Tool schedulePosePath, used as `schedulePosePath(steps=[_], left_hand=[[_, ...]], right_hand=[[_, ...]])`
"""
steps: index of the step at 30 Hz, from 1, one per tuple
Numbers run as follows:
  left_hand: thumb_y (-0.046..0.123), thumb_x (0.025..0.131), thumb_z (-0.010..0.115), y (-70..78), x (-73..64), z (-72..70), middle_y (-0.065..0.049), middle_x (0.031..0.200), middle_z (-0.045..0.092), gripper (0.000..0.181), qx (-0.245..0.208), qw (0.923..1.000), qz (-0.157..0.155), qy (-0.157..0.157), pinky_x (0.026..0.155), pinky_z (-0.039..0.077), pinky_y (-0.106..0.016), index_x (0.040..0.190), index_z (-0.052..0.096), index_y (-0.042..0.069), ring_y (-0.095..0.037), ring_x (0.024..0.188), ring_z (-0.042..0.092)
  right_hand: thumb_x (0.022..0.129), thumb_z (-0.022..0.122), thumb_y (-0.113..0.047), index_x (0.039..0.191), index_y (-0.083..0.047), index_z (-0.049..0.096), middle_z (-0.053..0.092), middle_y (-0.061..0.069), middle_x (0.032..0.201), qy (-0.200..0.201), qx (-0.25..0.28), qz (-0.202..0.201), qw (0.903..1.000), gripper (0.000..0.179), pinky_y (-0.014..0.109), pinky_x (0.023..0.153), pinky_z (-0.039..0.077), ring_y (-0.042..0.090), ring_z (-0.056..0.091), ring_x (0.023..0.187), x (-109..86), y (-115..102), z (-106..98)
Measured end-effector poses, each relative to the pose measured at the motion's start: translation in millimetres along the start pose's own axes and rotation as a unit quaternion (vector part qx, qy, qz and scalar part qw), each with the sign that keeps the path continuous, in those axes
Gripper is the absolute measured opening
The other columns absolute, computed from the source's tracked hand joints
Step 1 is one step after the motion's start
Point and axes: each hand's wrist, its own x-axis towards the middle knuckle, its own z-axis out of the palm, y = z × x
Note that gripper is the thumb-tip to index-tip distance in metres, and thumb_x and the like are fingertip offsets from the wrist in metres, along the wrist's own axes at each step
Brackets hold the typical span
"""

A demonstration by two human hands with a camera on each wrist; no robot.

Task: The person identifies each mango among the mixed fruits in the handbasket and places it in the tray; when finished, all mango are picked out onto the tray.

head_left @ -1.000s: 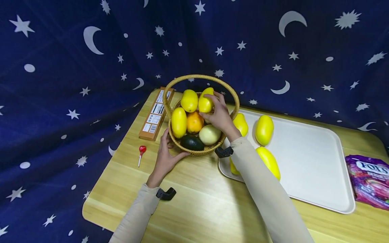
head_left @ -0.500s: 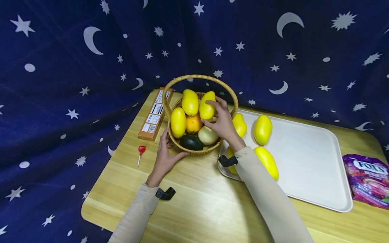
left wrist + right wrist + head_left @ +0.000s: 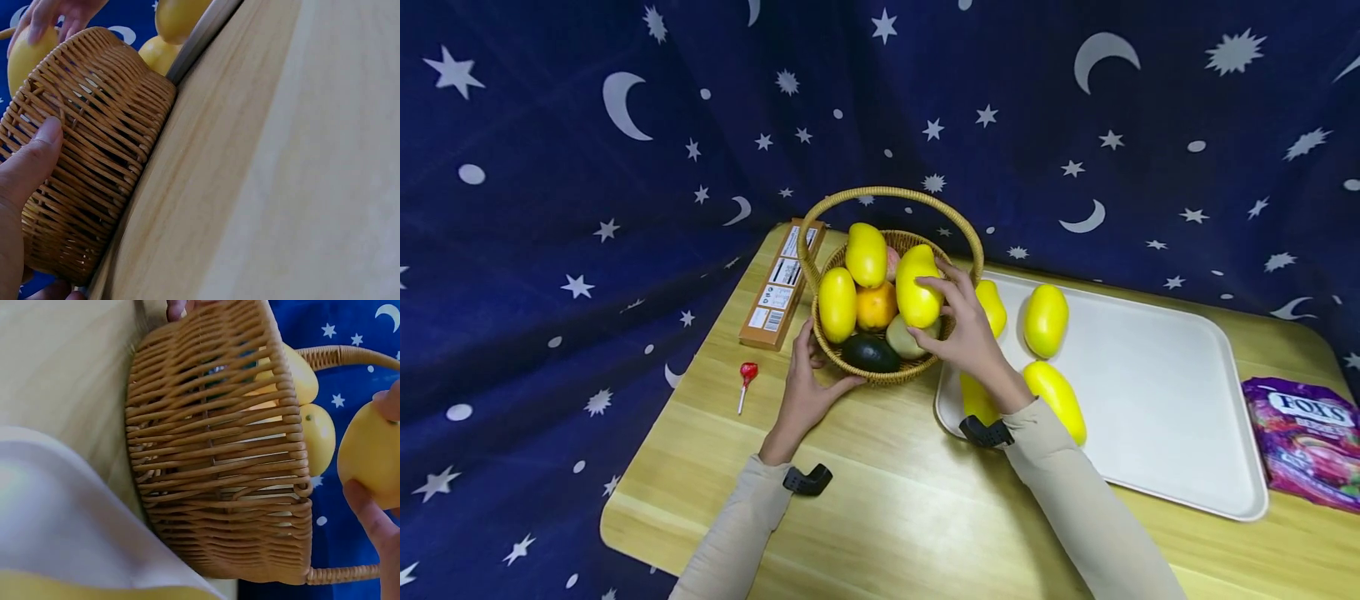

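Observation:
A wicker basket [image 3: 891, 377] with a tall arched handle stands on the table. My left hand [image 3: 801, 396] grips its near left side, the thumb [image 3: 37, 153] lying against the woven wall in the left wrist view. Between thumb and fingers, my right hand [image 3: 966, 329] holds a yellow mango [image 3: 916, 287] above the basket's right half. In the right wrist view that mango [image 3: 369, 453] is clear of the rim. Inside the basket lie two other mangoes, one at the back [image 3: 867, 256], plus an orange fruit [image 3: 876, 307], a dark green avocado [image 3: 870, 353] and a pale round fruit [image 3: 904, 337], partly hidden.
Right of the basket, a white tray [image 3: 1150, 400] carries several mangoes, one of them [image 3: 1047, 321] near its far edge. A purple candy bag [image 3: 1303, 442] lies beyond it. To the left are an orange-brown box [image 3: 781, 287] and a red lollipop [image 3: 748, 372]. A starry curtain [image 3: 880, 100] hangs behind.
My right hand has drawn the mango toward me and slightly right, away from the basket's back, uncovering a pinkish fruit there. The left hand has kept its place on the basket.

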Motion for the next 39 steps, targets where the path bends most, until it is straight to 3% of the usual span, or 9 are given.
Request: schedulePosePath(steps=[8,14,20,27,32,39], left_hand=[[0.03,0.068,0.09,0.8,-0.6,0.1,-0.01,0.148,0.037,0.121,0.0,1.0,-0.003,0.002,0.085,0.049,-0.039,0.158,0.01,0.024,-0.027,0.117,0.053],[0.028,0.068,0.091,0.9,-1.3,-0.4,-0.013,0.146,0.038,0.121,0.0,1.0,-0.009,0.0,0.086,0.049,-0.04,0.158,0.01,0.025,-0.027,0.119,0.052],[0.028,0.067,0.091,0.5,-1.0,0.1,-0.012,0.146,0.038,0.122,-0.006,0.9999,-0.009,-0.001,0.086,0.048,-0.041,0.158,0.009,0.027,-0.027,0.12,0.052],[0.029,0.067,0.091,1.5,-0.8,0.7,-0.01,0.147,0.038,0.122,-0.004,0.9999,-0.013,-0.001,0.087,0.048,-0.038,0.157,0.009,0.028,-0.024,0.119,0.052],[0.029,0.068,0.091,1.2,-1.1,0.9,-0.009,0.148,0.037,0.122,0.0,0.9999,-0.014,0.0,0.086,0.048,-0.037,0.158,0.009,0.029,-0.024,0.118,0.052],[0.028,0.067,0.091,1.6,-1.2,-0.1,-0.012,0.148,0.037,0.122,0.003,0.9999,-0.009,0.004,0.085,0.049,-0.037,0.158,0.01,0.026,-0.026,0.116,0.053]], right_hand=[[0.072,0.082,0.002,0.133,-0.008,0.055,0.031,0.016,0.155,-0.004,0.001,0.011,0.9999,0.068,0.052,0.088,0.054,0.035,0.045,0.133,-28.7,-5.3,-9.6],[0.065,0.084,0.009,0.129,0.0,0.055,0.033,0.025,0.152,0.011,-0.014,-0.014,0.9997,0.071,0.052,0.082,0.056,0.042,0.048,0.128,-43.4,-4.0,-16.3],[0.067,0.085,0.002,0.131,-0.008,0.056,0.033,0.014,0.155,0.0,-0.038,-0.024,0.999,0.07,0.041,0.082,0.057,0.032,0.047,0.132,-55.7,-7.9,-26.5],[0.065,0.085,0.002,0.13,-0.008,0.057,0.034,0.011,0.155,0.004,-0.038,-0.017,0.9991,0.072,0.014,0.089,0.048,0.03,0.048,0.13,-72.6,-11.5,-43.2],[0.062,0.085,0.006,0.129,-0.004,0.057,0.037,0.015,0.152,0.015,-0.046,-0.02,0.9986,0.074,0.009,0.089,0.046,0.032,0.049,0.129,-89.4,-7.9,-53.9],[0.059,0.084,0.01,0.128,0.001,0.056,0.036,0.018,0.152,0.03,-0.045,-0.019,0.9984,0.075,0.009,0.088,0.047,0.02,0.044,0.135,-108.5,-5.4,-72.0]])
